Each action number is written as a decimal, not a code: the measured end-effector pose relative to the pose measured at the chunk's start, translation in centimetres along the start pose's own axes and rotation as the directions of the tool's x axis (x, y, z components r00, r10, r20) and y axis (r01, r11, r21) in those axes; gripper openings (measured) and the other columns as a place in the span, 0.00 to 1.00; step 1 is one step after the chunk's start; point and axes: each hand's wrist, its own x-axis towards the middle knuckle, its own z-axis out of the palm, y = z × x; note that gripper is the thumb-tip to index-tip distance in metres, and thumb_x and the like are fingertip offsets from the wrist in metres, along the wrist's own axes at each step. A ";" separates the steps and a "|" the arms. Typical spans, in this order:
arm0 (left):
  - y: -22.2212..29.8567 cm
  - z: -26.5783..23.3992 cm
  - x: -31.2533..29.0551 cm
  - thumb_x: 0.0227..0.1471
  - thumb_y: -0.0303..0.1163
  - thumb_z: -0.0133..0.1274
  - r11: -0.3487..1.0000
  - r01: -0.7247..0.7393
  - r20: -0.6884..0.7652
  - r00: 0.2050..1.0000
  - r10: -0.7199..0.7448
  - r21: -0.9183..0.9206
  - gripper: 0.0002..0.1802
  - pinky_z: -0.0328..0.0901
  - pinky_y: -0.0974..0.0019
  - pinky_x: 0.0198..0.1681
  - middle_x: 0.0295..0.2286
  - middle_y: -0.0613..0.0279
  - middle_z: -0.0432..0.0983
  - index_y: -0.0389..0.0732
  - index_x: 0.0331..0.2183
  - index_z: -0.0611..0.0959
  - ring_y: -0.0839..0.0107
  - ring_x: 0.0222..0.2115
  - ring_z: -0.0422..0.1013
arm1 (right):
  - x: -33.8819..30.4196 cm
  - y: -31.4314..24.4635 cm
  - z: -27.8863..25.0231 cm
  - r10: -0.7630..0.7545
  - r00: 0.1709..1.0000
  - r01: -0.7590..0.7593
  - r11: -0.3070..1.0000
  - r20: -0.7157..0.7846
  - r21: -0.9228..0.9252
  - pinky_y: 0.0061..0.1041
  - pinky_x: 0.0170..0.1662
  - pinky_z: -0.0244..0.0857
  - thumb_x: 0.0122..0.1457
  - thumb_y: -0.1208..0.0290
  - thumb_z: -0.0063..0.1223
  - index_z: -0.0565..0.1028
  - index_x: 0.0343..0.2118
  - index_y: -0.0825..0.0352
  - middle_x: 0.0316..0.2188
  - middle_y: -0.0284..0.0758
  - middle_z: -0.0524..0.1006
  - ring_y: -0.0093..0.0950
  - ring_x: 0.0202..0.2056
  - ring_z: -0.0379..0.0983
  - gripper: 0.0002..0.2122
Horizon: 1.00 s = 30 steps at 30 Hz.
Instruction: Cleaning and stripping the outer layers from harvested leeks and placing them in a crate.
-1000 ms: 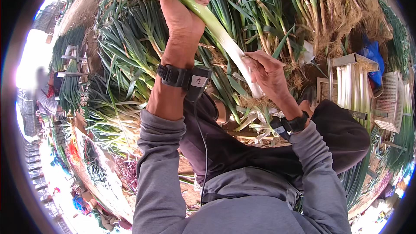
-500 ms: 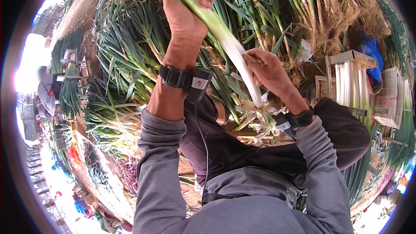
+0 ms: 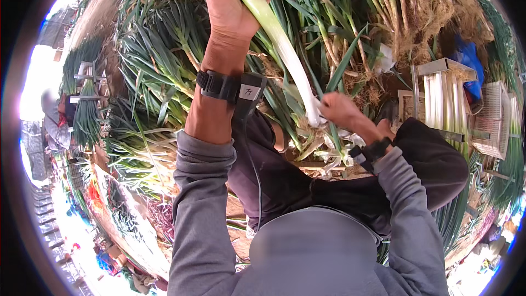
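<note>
A thick leek slants down across the view, green at the top and white toward its root end. Wrapped round its green upper part is my left hand. By the white lower end, my right hand is closed, with a pale flap of the leek's outer skin at its fingertips. Below the root end lies a heap of stripped leaves and peelings, between my legs. Some of the right fingers are hidden behind the hand's own back.
Piles of untrimmed leeks cover the ground ahead and left. More with tangled roots lie at far right. A metal rack holds white trimmed leeks, beside a pale plastic crate and a blue bag. Another person is at far left.
My right hand has slid down the leek from mid-shaft to near the root end, its fingers now more tightly closed. The leek's lower end has shifted slightly up and left.
</note>
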 end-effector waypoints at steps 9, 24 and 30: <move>1.8 -2.8 -0.1 0.60 0.62 0.45 0.982 -0.109 -0.017 0.993 0.113 0.156 0.38 0.61 0.73 0.20 0.19 0.72 0.68 0.33 0.51 0.75 0.80 0.15 0.62 | -3.1 5.0 3.4 -0.324 0.865 0.379 0.922 -0.383 0.075 0.34 0.44 0.72 0.62 0.66 0.56 0.77 0.46 0.67 0.40 0.42 0.79 0.40 0.41 0.78 0.13; 3.1 -6.7 0.3 0.64 0.58 0.40 0.985 -0.170 -0.106 0.979 0.174 0.042 0.32 0.59 0.71 0.21 0.18 0.74 0.67 0.35 0.41 0.78 0.78 0.16 0.61 | -2.5 -7.3 -4.9 -0.358 0.903 0.422 0.626 -0.239 0.656 0.21 0.44 0.72 0.56 0.73 0.64 0.78 0.41 0.69 0.38 0.34 0.81 0.22 0.39 0.77 0.11; 2.4 -6.2 0.6 0.63 0.60 0.41 0.988 -0.137 -0.196 0.969 0.149 0.072 0.33 0.60 0.70 0.21 0.18 0.74 0.67 0.36 0.44 0.77 0.78 0.16 0.62 | -2.9 -7.0 -4.8 -0.372 0.907 0.391 0.572 -0.197 0.722 0.22 0.40 0.71 0.57 0.71 0.64 0.78 0.38 0.70 0.32 0.32 0.80 0.19 0.36 0.77 0.10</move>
